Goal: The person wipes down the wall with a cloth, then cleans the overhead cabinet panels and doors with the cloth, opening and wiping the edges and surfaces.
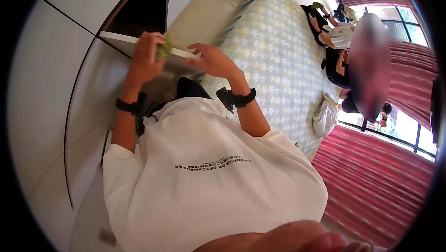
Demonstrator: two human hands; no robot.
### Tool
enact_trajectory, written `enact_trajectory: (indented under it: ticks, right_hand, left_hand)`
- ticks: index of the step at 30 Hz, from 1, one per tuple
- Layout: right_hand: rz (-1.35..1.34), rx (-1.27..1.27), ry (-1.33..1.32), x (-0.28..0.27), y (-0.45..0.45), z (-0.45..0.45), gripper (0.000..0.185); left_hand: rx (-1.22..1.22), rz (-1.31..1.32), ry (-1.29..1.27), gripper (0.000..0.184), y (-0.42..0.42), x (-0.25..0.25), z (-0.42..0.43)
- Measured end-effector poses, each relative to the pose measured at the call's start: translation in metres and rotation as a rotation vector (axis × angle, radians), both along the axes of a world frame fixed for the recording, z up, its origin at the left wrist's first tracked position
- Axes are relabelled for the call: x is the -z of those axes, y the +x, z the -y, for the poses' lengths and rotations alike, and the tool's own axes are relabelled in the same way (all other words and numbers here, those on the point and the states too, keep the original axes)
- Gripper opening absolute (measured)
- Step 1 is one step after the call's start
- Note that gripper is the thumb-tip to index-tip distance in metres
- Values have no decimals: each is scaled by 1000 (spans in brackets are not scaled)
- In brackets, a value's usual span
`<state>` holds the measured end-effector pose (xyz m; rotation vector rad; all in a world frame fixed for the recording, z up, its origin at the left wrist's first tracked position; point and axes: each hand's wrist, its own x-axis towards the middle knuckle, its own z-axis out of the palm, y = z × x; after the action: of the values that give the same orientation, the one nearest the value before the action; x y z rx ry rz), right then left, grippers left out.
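My left hand (147,58) is closed around a crumpled green cloth (163,49), which pokes out on the right side of my fingers, right at the edge of a white shelf board (121,42); hand and cloth are slightly blurred, so I cannot make out how the cloth is folded. My right hand (214,61) is held fairly wide, fingers apart and a little bent, near the right end of that board and to the right of the cloth; I cannot tell whether its fingertips touch the board. A black wristband (132,105) circles my left wrist, and another black strap (240,99) with a chunky piece on it sits round my right one. Beyond the board, on the far left, is a dark recess (139,13) in the cabinet, with pale panels (46,89) along my left side. My white T-shirt (209,187), with dark lettering across the chest, fills the near middle. To my right a bed (274,52) with a pale floral cover stretches away, a whitish bag (326,116) lying by its right edge. Far right, past the bed, another person (339,36) in a white top has a green cloth of their own (318,5), and red curtains (371,182) hang beside the windows (416,31).
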<state>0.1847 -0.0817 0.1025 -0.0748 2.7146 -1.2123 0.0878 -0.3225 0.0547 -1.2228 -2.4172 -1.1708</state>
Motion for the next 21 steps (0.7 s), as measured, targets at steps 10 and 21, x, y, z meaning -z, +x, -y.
enact_trajectory:
  ticks: [10, 21]
  right_hand:
    - [158, -148, 50, 9, 14, 4, 53]
    - [42, -78, 118, 6, 20, 13, 46]
  left_hand:
    - [-243, 231, -124, 36, -58, -31, 86]
    - [14, -1, -342, 47, -19, -26, 20]
